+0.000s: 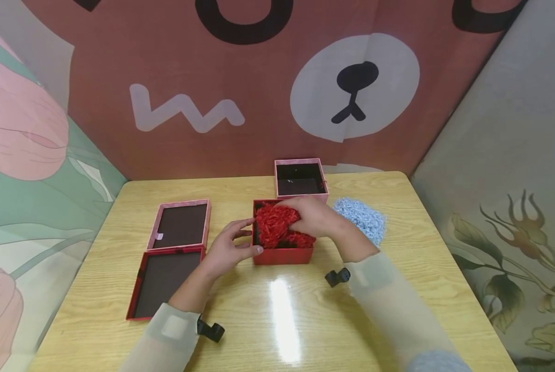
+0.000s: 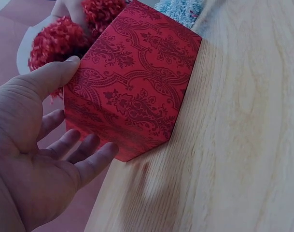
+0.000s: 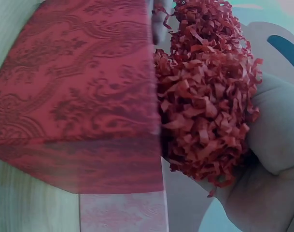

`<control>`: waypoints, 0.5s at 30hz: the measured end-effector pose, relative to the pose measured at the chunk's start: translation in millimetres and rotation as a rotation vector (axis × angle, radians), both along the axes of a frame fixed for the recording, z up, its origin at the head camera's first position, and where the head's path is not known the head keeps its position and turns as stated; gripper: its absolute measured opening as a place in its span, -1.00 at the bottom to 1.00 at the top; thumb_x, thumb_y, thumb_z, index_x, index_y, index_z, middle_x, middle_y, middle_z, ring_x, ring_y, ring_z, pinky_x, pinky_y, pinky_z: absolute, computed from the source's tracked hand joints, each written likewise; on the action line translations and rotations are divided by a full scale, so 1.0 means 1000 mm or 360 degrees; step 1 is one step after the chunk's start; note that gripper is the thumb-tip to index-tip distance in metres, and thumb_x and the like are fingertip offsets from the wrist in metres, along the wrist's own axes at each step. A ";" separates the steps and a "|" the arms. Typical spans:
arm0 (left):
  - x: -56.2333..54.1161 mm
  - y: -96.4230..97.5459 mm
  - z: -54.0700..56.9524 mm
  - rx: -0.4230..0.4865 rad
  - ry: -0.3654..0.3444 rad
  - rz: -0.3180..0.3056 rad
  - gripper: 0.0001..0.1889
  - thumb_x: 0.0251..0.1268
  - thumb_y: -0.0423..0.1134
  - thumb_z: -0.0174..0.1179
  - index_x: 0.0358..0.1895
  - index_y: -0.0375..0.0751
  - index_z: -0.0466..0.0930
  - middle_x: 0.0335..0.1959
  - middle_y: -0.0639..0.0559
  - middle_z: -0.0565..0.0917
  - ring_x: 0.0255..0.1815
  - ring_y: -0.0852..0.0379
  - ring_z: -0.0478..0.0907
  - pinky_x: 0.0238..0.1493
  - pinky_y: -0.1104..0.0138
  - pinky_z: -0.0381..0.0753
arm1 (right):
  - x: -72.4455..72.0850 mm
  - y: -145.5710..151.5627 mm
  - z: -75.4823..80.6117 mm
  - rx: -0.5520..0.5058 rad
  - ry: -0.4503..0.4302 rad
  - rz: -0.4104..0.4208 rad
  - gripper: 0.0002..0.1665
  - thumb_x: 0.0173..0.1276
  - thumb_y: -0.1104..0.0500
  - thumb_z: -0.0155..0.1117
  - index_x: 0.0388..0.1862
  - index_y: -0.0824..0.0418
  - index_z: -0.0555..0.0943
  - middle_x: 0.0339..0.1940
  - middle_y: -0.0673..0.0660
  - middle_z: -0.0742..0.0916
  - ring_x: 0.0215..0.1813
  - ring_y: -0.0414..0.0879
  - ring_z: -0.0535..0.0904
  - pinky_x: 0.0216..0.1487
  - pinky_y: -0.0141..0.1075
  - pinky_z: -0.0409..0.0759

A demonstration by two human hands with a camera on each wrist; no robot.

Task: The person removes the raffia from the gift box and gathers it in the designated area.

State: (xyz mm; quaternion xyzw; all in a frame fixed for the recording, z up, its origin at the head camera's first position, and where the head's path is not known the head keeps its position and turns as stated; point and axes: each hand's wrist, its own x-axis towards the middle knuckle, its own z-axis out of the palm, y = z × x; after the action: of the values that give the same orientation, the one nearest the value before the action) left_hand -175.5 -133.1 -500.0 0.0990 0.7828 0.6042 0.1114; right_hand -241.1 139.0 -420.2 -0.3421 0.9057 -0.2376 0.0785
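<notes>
A red patterned box (image 1: pixel 284 256) stands at the middle of the table, its top uncovered. Red shredded paper (image 1: pixel 273 223) is heaped at its opening and rises above the rim. My right hand (image 1: pixel 315 217) grips a clump of this paper from the right; in the right wrist view the crinkled strips (image 3: pixel 204 106) bulge out beside the palm, and part of the fingers is hidden. At the box's left side is my left hand (image 1: pixel 226 252). Its thumb lies at the rim and its spread, slightly bent fingers are against the wall in the left wrist view.
Blue shredded paper (image 1: pixel 362 219) lies right of the box. A pink-edged box (image 1: pixel 324 195) with a dark inside stands just behind. Left on the table lie a pink lid (image 1: pixel 181 226) and a red lid (image 1: pixel 165 284), dark insides up. A patterned wall (image 1: pixel 203 150) borders the table's back.
</notes>
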 end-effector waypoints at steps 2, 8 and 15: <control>0.000 0.000 0.000 -0.0001 0.0003 0.0001 -0.20 0.15 -0.11 0.59 0.48 0.20 0.43 0.42 0.06 0.40 0.44 -0.24 0.41 0.30 -0.02 0.60 | 0.002 0.004 0.003 -0.0041 -0.0032 -0.0020 -0.32 0.25 0.29 0.51 0.37 0.02 0.62 0.24 0.00 0.72 0.21 -0.05 0.64 0.22 -0.09 0.65; 0.002 0.000 -0.001 -0.0015 0.0002 -0.0004 -0.20 0.16 -0.10 0.58 0.48 0.22 0.43 0.42 0.09 0.40 0.42 -0.16 0.43 0.28 0.05 0.62 | 0.010 0.021 0.010 -0.0157 -0.0086 -0.0076 -0.29 0.23 0.34 0.50 0.37 -0.01 0.62 0.21 -0.03 0.73 0.03 -0.13 0.65 0.03 -0.17 0.71; 0.002 0.000 -0.001 -0.0008 -0.0004 0.0006 -0.21 0.16 -0.08 0.58 0.48 0.23 0.44 0.40 0.10 0.42 0.40 -0.12 0.46 0.27 0.07 0.63 | 0.019 0.049 0.013 -0.0264 -0.0075 -0.0150 -0.21 0.19 0.43 0.45 0.41 0.02 0.59 0.25 -0.02 0.71 -0.04 -0.12 0.64 -0.10 -0.21 0.69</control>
State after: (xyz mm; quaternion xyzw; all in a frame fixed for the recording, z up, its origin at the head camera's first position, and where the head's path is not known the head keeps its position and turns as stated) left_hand -173.1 -133.3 -500.5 0.0964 0.7844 0.6024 0.1116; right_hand -222.5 188.0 -407.4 -0.2987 0.8959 -0.3233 0.0598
